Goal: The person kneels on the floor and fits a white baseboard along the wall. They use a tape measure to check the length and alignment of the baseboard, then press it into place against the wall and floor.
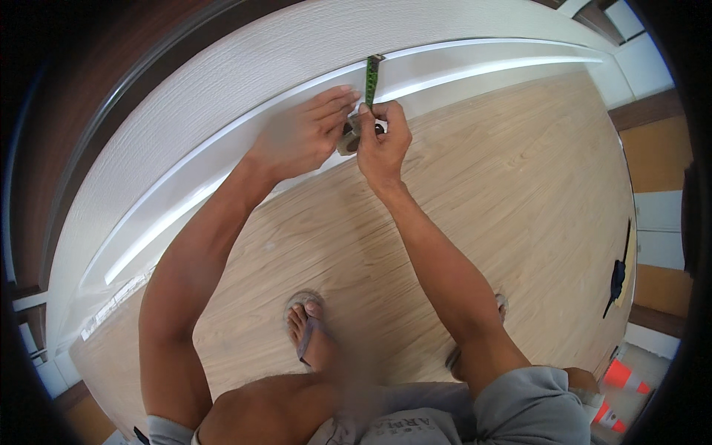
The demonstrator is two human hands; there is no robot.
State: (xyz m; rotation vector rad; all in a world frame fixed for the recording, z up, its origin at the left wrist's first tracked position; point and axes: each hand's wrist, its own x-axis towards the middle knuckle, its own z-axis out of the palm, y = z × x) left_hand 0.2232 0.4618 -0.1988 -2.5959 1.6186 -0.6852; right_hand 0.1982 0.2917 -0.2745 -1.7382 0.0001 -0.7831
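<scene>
Head view: I crouched at the foot of a white wall [222, 111], both hands raised to the baseboard [245, 152] where it met the wood floor [519, 193]. My right hand [382, 144] was pinched shut on a small tape measure [348, 139], the case held against the baseboard's lower edge. My left hand [300, 133] lay partly blurred beside it, fingertips [343, 95] pressed to the top edge of the baseboard and touching the case; whether it gripped anything I could not tell. The green tape [371, 78] stood drawn out upward from the case, its hook at the wall just above the baseboard's top edge. By my reading, the tape was already pulled and set in place, so the measuring stood well along; reading it off and letting the tape back in were left. My sandalled foot [308, 330] rested on the floor below my arms. Orange cones [619, 378] stood at the floor's lower right corner, and a dark tool [617, 278] lay near the right edge.
</scene>
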